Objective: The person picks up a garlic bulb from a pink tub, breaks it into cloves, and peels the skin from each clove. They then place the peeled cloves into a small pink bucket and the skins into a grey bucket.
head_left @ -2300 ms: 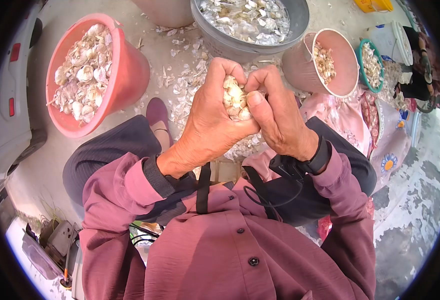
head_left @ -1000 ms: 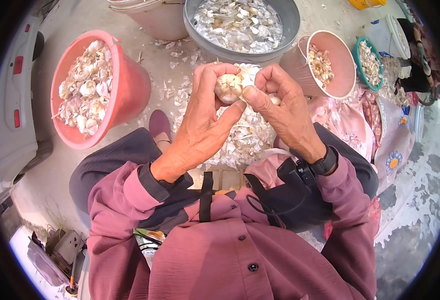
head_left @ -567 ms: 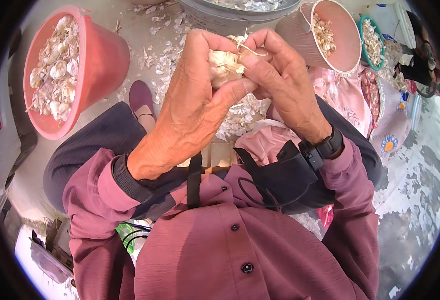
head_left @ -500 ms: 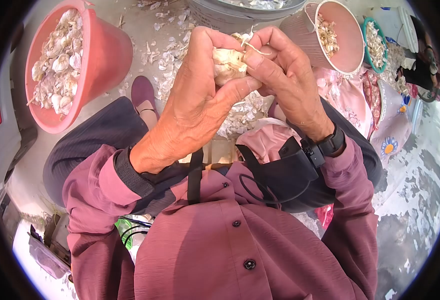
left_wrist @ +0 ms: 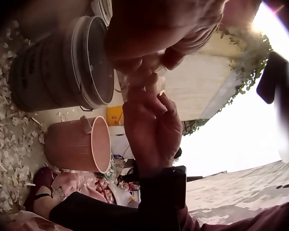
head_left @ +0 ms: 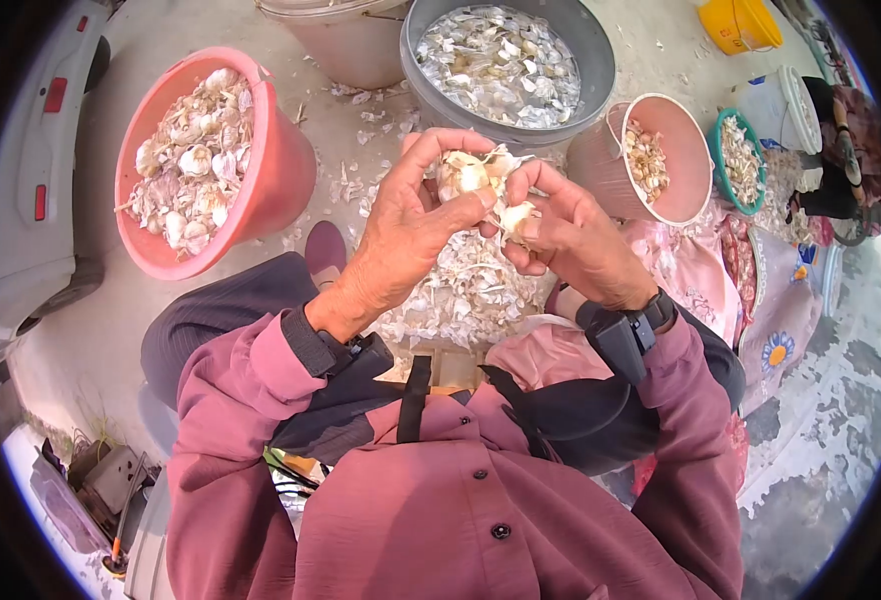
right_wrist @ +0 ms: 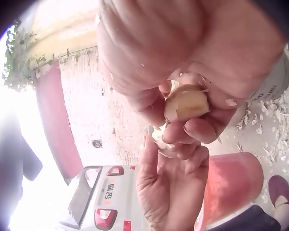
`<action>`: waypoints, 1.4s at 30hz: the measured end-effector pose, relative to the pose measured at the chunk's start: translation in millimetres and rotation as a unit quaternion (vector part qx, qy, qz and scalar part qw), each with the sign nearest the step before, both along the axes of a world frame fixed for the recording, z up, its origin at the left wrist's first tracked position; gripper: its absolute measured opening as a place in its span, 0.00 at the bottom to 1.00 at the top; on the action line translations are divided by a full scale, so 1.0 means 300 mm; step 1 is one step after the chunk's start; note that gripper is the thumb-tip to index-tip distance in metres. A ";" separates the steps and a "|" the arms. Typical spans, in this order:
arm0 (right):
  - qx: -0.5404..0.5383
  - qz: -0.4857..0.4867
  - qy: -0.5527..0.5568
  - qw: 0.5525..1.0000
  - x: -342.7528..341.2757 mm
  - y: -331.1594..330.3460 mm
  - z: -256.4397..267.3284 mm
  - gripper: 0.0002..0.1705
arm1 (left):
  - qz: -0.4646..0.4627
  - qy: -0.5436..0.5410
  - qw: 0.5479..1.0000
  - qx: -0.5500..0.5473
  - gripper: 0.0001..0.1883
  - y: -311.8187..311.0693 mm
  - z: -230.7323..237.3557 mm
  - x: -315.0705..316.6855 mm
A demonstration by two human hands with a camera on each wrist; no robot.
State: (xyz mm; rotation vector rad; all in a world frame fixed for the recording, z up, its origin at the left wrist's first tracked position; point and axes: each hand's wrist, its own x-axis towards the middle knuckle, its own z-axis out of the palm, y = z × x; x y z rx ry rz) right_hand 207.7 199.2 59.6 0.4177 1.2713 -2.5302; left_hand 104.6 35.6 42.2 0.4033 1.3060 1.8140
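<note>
Grips a garlic bulb [head_left: 461, 177] in the left hand [head_left: 401, 225], with thumb and fingers curled round it, in front of the body and well clear of the ground. Grasps a pale garlic clove [right_wrist: 185, 105] in the bent fingers of the right hand [head_left: 586, 235], as seen from the right wrist. Pinches papery skin [head_left: 514, 213] there too, at four o'clock from the bulb; cannot tell whether joined to it. Wears mauve sleeves [head_left: 246, 375] and, on the right wrist, a dark device [head_left: 621, 345].

Has a spread of loose skins [head_left: 461, 285] on the ground below the hands, at six o'clock. Has a red-pink bucket [head_left: 286, 190] full of garlic at nine o'clock and, farther out the same way, a pale vehicle [head_left: 31, 100]. Faces a grey basin [head_left: 551, 132] of papery pieces near one o'clock, with a beige bucket [head_left: 346, 50] between ten and eleven. Has a pale pink bucket [head_left: 596, 155] at three o'clock, holding garlic, then a green basket [head_left: 719, 165] just beyond. Has a yellow bucket [head_left: 739, 28] at two o'clock, and pink cloth [head_left: 681, 265] towards four.
</note>
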 end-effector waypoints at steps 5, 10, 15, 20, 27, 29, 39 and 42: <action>0.175 0.065 -0.054 0.981 0.002 0.060 -0.023 0.09 | 0.063 -0.029 0.997 0.027 0.28 -0.015 -0.034 -0.027; 0.079 -0.105 -0.044 0.990 0.002 0.111 0.000 0.09 | 0.038 -0.065 0.997 0.034 0.25 -0.013 -0.007 -0.011; 0.014 -0.113 -0.008 0.993 0.014 0.116 0.001 0.14 | 0.041 -0.064 0.997 -0.019 0.23 -0.011 -0.022 -0.012; -0.005 -0.098 0.015 0.995 0.012 0.108 0.002 0.16 | 0.022 -0.075 0.996 -0.030 0.24 -0.004 -0.016 0.009; -0.042 -0.066 0.014 0.997 0.033 0.125 -0.013 0.19 | -0.018 -0.102 0.994 -0.032 0.22 -0.003 -0.024 0.022; -0.027 -0.106 -0.022 0.994 0.016 0.087 0.006 0.18 | -0.017 -0.105 0.994 -0.037 0.22 -0.002 -0.022 0.028; 0.011 -0.076 -0.014 0.997 0.016 0.095 -0.004 0.15 | -0.003 -0.112 0.993 -0.044 0.18 -0.001 -0.022 0.022; 0.117 -0.049 -0.040 0.991 0.012 0.083 0.009 0.18 | 0.010 -0.040 0.997 -0.067 0.15 0.000 -0.039 0.027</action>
